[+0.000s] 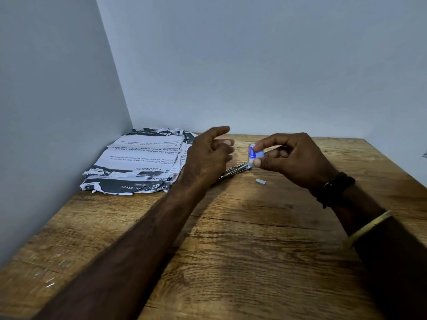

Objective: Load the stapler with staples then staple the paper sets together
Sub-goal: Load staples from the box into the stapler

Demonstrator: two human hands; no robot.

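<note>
Right hand (291,159) pinching staple box (252,154), left hand (208,155) loose — stapler (238,169) partly behind it

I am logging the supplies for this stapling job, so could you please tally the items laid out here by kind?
Paper pile, sheets not countable: 1
Stapler: 1
Staple box, pinched in the right hand: 1
Staple strip on the table: 1
Total: 4

A wooden table (254,250) carries torn printed papers (138,162) at its corner — then a stapler (239,168) and a staple strip (260,181).
</note>
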